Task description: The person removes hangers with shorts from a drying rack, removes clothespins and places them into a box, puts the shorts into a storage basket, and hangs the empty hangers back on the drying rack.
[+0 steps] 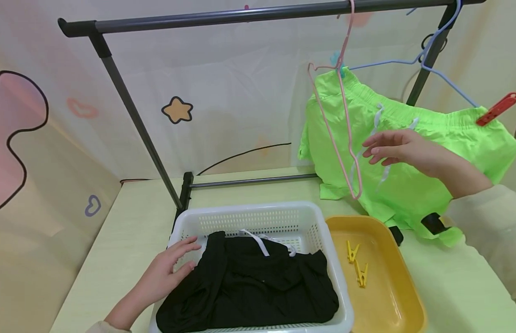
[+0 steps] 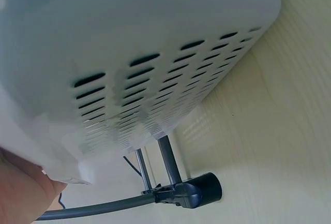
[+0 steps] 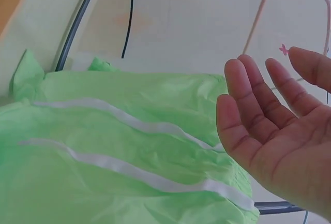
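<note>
My right hand (image 1: pixel 412 148) hovers with loosely bent fingers in front of bright green shorts (image 1: pixel 428 185), holding nothing. The shorts hang from a blue hanger (image 1: pixel 391 61), a red clothespin (image 1: pixel 497 109) on their right end and a blue clip (image 1: pixel 336 59) at the left. Just left of that hand a pink hanger (image 1: pixel 345 44) hangs edge-on from the rack. My left hand (image 1: pixel 168 268), fingers relaxed, lies over the left rim of a white basket (image 1: pixel 340 273); whether it touches the rim I cannot tell. Folded black bottoms (image 1: pixel 266 286) with white drawstrings lie inside the basket.
A dark rack bar (image 1: pixel 224 18) spans the top, with a leg (image 1: pixel 134 120) slanting down at left. Right of the basket sits a yellow tray (image 1: pixel 391 296) with two yellow clothespins (image 1: pixel 361 275). A printed curtain (image 1: pixel 241 92) stands behind the pale table (image 1: pixel 116 231).
</note>
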The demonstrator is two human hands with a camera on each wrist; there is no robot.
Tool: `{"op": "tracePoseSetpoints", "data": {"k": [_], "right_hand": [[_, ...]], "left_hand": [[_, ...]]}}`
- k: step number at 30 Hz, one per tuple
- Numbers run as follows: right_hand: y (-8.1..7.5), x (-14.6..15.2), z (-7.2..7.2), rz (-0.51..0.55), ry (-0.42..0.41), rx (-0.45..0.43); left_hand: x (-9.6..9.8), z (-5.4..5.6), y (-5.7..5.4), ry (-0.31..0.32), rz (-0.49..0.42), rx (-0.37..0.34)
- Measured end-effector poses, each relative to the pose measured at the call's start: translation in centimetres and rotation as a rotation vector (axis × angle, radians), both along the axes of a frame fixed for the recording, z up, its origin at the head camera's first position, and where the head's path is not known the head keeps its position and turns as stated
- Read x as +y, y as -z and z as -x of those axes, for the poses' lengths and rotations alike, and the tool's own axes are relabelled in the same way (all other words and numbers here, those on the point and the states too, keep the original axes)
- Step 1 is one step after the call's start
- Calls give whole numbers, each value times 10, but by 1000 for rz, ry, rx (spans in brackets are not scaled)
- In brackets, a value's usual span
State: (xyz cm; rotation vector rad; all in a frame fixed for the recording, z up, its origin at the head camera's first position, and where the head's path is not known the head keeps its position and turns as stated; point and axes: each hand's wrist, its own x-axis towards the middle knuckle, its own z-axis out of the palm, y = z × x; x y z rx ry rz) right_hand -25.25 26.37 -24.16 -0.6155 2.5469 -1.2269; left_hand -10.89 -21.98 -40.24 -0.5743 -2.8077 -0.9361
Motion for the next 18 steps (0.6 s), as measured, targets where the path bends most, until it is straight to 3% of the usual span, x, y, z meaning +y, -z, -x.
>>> {"op": "tracePoseSetpoints", "data": {"k": [6, 15, 18], "right_hand": [[-11, 8, 5, 7, 61, 22], [-22, 24, 15, 110, 81, -19], [-26, 29, 18, 197, 89, -46]], "left_hand": [[-1, 0, 0, -24, -4, 15], [-5, 1, 2, -56, 3, 24], [-6, 1, 2, -59, 1, 38]]}}
